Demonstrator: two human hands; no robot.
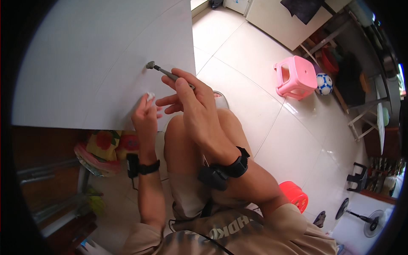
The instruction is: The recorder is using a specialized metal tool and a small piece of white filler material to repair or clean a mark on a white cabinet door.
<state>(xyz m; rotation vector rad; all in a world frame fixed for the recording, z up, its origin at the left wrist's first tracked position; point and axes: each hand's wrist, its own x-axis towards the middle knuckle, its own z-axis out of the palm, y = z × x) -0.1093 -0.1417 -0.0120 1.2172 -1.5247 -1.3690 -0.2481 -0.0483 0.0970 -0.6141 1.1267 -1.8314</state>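
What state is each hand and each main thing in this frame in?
Right hand: gripping the grey tool
Left hand: pinching the small white piece
Grey tool: held at a slant; contact with the white surface unclear
Small white piece: between fingertips, partly hidden
Pink stool: upright on the floor
Ball: beside the pink stool
Fan: standing; running or not, unclear
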